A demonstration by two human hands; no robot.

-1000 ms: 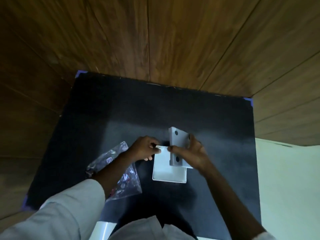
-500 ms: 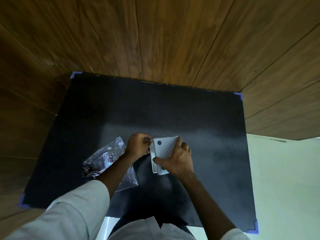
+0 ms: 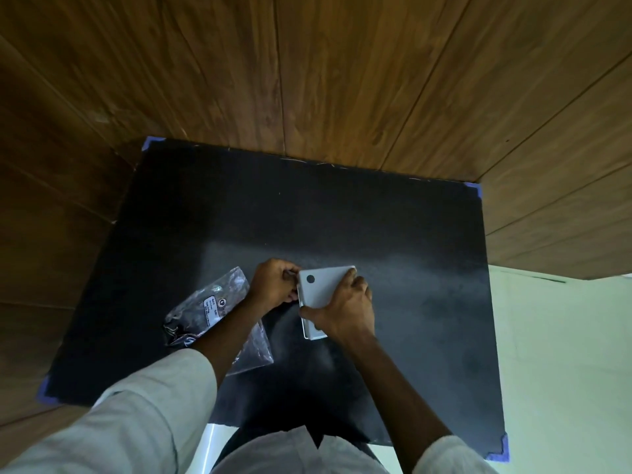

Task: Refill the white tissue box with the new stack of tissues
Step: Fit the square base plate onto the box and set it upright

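Note:
The white tissue box (image 3: 321,285) lies flat on the black mat (image 3: 410,268), its upper face showing a dark round spot near the far left corner. My right hand (image 3: 345,309) presses down on top of it, thumb along its left edge. My left hand (image 3: 273,285) pinches the box's far left corner with curled fingers. A thin lower part of the box shows along the left edge under the top part. A clear plastic packet (image 3: 212,309) with a label lies to the left, partly under my left forearm. What the packet holds is unclear.
The black mat is taped with blue tape at its corners (image 3: 478,191) on a wooden floor (image 3: 307,80). A pale green surface (image 3: 564,371) lies to the right. My pale sleeves fill the bottom of the view.
The upright white part in my right hand has been laid down flat onto the white base. Both hands have stayed at the box, now closed together.

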